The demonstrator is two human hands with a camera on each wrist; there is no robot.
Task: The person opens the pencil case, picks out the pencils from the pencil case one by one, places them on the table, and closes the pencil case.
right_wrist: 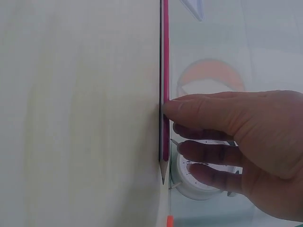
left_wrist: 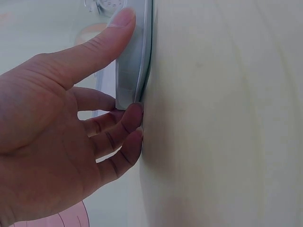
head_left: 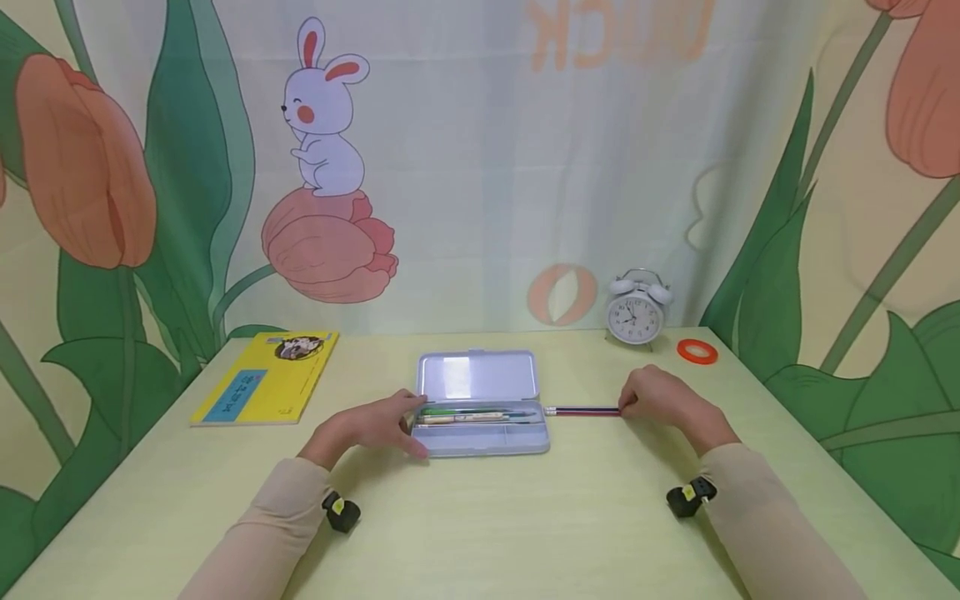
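A pale lavender pencil case lies on the table with its lid raised. Several pens and pencils lie in its rear compartment. My left hand grips the case's left end, thumb on the front wall and the other fingers bent at the end. To the right of the case, two pencils, one red and one dark blue, lie side by side on the table. My right hand pinches them near their right ends; a sharpened tip shows past the fingers in the right wrist view.
A white alarm clock stands at the back right, with an orange tape roll beside it. At the back left lies a yellow book. A printed curtain hangs behind the table.
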